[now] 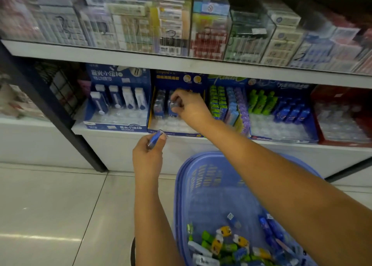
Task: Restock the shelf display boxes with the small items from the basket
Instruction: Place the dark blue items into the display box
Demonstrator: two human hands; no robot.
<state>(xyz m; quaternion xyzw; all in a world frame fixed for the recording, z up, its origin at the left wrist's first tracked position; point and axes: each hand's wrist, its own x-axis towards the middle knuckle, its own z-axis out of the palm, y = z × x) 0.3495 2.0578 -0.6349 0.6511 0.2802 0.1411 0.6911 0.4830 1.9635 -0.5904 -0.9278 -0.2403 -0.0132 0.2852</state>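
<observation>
A blue plastic basket stands on the floor in front of me, with several small wrapped items in green, yellow, blue and white at its bottom. My right hand reaches into the blue-and-yellow display box on the low shelf, its fingers closed on a small clear-and-blue item at the back rows. My left hand hovers just in front of that box, pinching another small blue item.
Blue display boxes sit on both sides: one with white items at left, one with green, blue and purple packs at right, then another blue box and a red box. A higher shelf overhangs. A black upright stands left.
</observation>
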